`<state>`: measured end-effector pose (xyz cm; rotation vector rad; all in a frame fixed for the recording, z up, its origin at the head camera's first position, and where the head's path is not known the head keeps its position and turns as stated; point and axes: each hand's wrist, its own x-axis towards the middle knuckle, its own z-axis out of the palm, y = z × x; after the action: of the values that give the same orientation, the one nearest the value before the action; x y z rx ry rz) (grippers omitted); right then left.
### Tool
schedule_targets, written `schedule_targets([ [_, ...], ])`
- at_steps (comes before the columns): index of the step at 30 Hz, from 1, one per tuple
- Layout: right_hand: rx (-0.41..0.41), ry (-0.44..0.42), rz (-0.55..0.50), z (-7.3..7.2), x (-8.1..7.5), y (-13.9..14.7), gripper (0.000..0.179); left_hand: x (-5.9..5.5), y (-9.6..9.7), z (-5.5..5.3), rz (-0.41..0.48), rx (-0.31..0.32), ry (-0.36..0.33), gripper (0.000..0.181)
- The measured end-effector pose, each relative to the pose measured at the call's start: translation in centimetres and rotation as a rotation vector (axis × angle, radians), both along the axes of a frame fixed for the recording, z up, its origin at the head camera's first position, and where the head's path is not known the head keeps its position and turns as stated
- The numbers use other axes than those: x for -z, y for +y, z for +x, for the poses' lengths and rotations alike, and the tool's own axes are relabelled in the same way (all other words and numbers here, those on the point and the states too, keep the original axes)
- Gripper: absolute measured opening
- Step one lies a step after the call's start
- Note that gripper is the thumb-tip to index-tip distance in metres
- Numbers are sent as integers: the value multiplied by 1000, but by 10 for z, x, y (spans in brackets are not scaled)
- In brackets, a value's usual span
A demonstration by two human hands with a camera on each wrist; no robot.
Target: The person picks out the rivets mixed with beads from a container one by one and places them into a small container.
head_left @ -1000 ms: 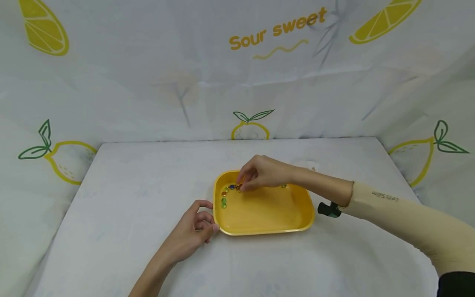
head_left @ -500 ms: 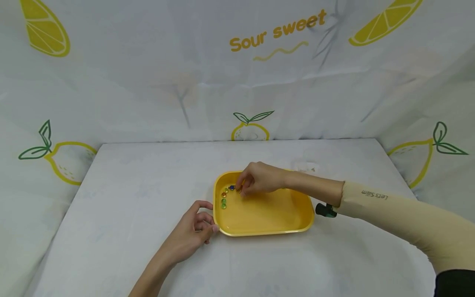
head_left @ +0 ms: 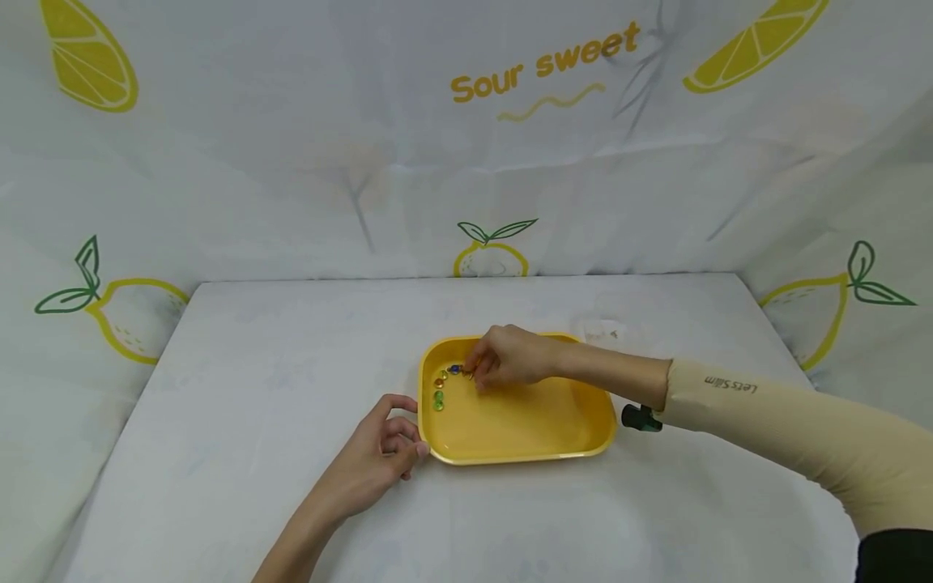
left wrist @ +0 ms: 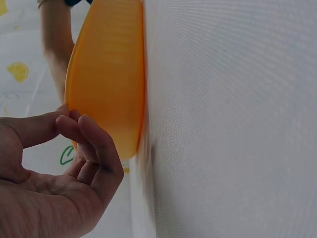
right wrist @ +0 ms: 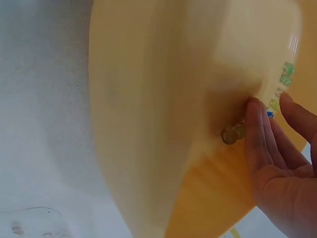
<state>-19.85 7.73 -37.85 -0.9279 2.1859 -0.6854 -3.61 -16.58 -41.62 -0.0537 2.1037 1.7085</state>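
A yellow tray (head_left: 539, 421) stands on the white-covered table, with small glass marbles in a curved row along its far left inside edge. Green marbles (head_left: 438, 401) lie nearest the left wall, and a blue marble (head_left: 455, 369) lies farther along. My right hand (head_left: 513, 355) reaches into the tray from the far right, fingertips down beside the row. In the right wrist view its fingers are fairly straight, thumb apart, with the blue marble visible in the gap and clear brownish marbles (right wrist: 230, 135) against the fingers' other side. My left hand (head_left: 382, 445) touches the tray's near left rim with loosely bent fingers.
Behind the tray, partly beyond my right forearm, lies a clear flat plastic piece (head_left: 601, 328). A white cloth backdrop (head_left: 291, 162) printed with lemons rises along the table's back and sides. A dark camera mount (head_left: 641, 418) hangs under my right wrist.
My right hand has shifted slightly right and toward me within the tray. A marble seen earlier near the tray's far right is now hidden by the forearm. The left hand stays put.
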Motion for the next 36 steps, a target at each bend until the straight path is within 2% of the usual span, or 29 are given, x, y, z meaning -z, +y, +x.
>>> schedule_targets([
  [10, -47, 56, 40, 0, 6, 2, 24, 0, -1, 1, 0, 2, 5, 51],
  [18, -40, 33, 33, 3, 10, 3, 10, -1, 1, 0, -7, -6, -2, 51],
  [26, -44, -22, -23, 3, 16, 5, 6, -1, 1, 0, -6, -2, 2, 50],
  [36, -89, 30, -21, 4, 19, 4, 6, -1, 1, 0, -16, -11, -5, 51],
])
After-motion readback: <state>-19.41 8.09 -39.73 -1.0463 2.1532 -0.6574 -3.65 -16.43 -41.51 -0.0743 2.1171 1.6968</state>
